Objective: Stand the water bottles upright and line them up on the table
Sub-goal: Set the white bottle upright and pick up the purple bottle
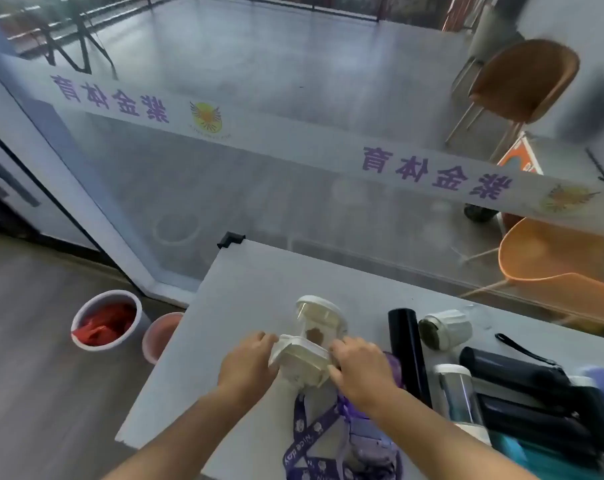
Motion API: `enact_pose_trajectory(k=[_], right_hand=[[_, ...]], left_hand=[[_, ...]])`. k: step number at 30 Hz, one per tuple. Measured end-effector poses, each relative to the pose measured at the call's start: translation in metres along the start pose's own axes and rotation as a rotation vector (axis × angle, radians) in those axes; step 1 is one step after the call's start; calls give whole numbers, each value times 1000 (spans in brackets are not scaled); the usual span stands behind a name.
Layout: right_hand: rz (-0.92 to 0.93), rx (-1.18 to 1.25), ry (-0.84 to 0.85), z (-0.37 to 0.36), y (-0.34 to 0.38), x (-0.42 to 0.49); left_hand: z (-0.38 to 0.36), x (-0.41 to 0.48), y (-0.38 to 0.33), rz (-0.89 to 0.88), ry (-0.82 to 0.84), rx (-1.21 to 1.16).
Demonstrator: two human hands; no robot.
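Clear bottle [312, 337] with cream-white lid and base lies on its side on the table [245, 282], lengthwise away from the person, its near cream end between both hands. A brown mark shows through the clear wall. Left hand [247, 363] is on the left side of the near end, fingers [264, 341] curled against it. Right hand [361, 368] is on the right side, fingers [338, 348] wrapped over the edge. Both hands hold the bottle; it is not upright.

Purple bottle [366, 445] lies near the table's front edge, partly under the right forearm, with a purple printed strap [299, 441] trailing from it toward the left.

To the right, a black cylindrical bottle [409, 351] lies on its side, pointing away. Just beside it, a small ribbed pale bottle [444, 329] lies with its dark end toward the camera. A clear bottle with white cap [456, 393] lies nearer the front, against a cluster of dark bottles [522, 393]; count in that cluster cannot be told, as the area is blurred. A teal item [515, 452] shows at the lower right, blurred.

On the floor left of the table: a white bucket [105, 318] with red contents and a pinkish bucket [160, 336] touching the table's edge in view. A glass partition [293, 168] with a lettered band stands behind the table; orange chairs [525, 81] beyond it.
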State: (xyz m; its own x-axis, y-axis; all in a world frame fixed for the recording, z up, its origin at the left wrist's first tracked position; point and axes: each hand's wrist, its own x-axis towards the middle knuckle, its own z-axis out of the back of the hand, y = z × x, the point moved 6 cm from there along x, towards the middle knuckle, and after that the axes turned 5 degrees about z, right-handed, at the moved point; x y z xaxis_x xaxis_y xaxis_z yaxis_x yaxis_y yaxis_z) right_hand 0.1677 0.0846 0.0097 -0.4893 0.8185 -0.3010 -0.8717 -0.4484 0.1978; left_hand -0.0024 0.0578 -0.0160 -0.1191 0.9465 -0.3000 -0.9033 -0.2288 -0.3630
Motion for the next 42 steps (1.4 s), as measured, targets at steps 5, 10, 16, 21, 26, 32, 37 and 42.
enact_pose_trajectory(k=[5,10,16,21,26,32,37,42], right_hand=[[-93,67,-40,-10,10,9],[-95,225,-107,-17,22,10],[-56,238,-211,1,39,18],[-79,241,-269,13,47,29],[-92,284,-256,17,56,42],[-119,381,-226,12,62,61],[-133,487,-240,11,58,71],[-164,531,-299,9,50,56]], left_hand=[[-13,13,11,-60,125,-15],[-18,15,23,-104,165,-28],[-6,7,35,-148,80,-158],[8,2,45,-185,29,-291],[20,-6,48,-306,-25,-289],[28,-6,58,-342,-130,-279],[35,0,57,-233,-176,-280],[44,9,47,-122,-209,-288]])
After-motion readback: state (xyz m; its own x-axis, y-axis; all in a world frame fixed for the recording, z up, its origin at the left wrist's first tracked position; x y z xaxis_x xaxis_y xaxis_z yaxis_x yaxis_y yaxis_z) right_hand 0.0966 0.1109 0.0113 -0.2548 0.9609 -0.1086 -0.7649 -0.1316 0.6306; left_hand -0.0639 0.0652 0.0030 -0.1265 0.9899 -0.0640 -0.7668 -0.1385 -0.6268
